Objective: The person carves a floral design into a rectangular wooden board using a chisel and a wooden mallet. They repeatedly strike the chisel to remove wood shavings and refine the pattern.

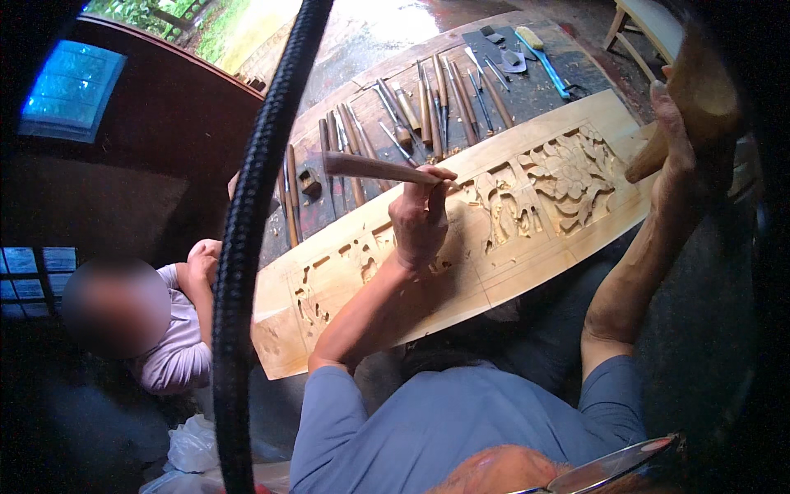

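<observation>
A long pale wooden panel [510, 276] lies slantwise before me, carved with flowers and leaves at its right part and with small cut-outs further left. Above its middle, my left hand [420, 218] is closed around a chisel [370, 169] with a brown wooden handle that points left. The fingers hide the chisel's lower part, and I cannot tell whether its tip touches the wood. Raised at the right, my right hand [676, 144] grips a wooden mallet [704, 86], its big head near the picture's rim.
Several carving chisels [440, 90] lie in a row on the dark worktable [378, 90] beyond the panel. A blue-handled brush [543, 62] rests at the far right. Another person [177, 346] sits at the left with arms folded. A black braided cable [247, 222] crosses the view.
</observation>
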A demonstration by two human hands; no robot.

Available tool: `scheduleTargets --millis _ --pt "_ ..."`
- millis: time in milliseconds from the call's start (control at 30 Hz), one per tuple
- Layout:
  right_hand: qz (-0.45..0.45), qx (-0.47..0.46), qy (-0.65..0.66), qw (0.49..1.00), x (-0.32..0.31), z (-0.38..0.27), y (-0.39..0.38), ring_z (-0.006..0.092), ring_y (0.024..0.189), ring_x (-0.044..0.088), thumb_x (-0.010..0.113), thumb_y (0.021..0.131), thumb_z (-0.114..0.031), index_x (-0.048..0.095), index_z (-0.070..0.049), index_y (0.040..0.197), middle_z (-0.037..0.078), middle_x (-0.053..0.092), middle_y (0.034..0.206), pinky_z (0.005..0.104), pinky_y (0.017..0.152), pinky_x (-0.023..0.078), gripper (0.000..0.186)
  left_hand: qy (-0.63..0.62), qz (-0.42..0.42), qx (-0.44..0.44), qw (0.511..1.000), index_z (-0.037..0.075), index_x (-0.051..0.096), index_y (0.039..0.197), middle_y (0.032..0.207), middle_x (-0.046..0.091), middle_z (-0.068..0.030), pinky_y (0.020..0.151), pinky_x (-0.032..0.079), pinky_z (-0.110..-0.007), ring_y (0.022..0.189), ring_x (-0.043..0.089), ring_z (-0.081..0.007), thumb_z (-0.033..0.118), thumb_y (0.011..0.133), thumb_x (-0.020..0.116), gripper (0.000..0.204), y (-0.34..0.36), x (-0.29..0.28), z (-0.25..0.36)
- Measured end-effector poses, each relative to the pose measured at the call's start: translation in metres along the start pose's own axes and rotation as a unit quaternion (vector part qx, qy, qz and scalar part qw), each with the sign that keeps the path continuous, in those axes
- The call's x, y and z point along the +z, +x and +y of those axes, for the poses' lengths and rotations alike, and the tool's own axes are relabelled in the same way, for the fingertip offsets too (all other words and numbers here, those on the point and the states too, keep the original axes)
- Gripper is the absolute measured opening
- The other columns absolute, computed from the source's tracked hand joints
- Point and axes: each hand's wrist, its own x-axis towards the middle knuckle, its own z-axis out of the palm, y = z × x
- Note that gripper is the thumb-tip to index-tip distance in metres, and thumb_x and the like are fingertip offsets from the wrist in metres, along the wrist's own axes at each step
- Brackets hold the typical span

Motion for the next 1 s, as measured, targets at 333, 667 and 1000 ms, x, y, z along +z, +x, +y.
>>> scheduleTargets --millis 333,667,1000 --pt "0.040 0.141 0.173 0.974 0.002 0.040 -0.007 0.0335 0.110 0.068 0.077 0.089 -0.021 0.064 -0.005 0.133 0.017 0.072 0.121 0.0449 0.099 0.051 0.049 -0.104 -0.028 -0.063 0.992 0.001 0.061 0.114 0.098 0.076 -0.0098 0.078 0.059 -0.028 0.091 0.074 -0.0158 -0.013 0.094 0.066 0.025 -0.014 0.021 -0.010" --pt "0.026 0.163 0.202 0.965 0.005 0.040 -0.010 0.0363 0.109 0.068 0.075 0.089 -0.017 0.066 -0.004 0.131 0.020 0.071 0.121 0.0469 0.098 0.051 0.045 -0.047 -0.066 -0.008 0.997 0.001 0.062 0.113 0.100 0.076 -0.0114 0.074 0.058 -0.030 0.088 0.076 -0.0191 -0.012 0.093 0.068 0.024 -0.013 0.021 -0.012" --pt "-0.026 0.114 0.136 0.984 0.022 0.036 -0.008 0.0392 0.108 0.067 0.074 0.088 -0.013 0.067 -0.002 0.129 0.022 0.071 0.120 0.0490 0.096 0.051 0.042 -0.012 -0.071 -0.013 0.997 0.000 0.064 0.106 0.082 0.066 -0.0209 0.068 0.055 -0.044 0.075 0.068 -0.0369 -0.015 0.084 0.051 0.029 0.003 0.014 0.029"
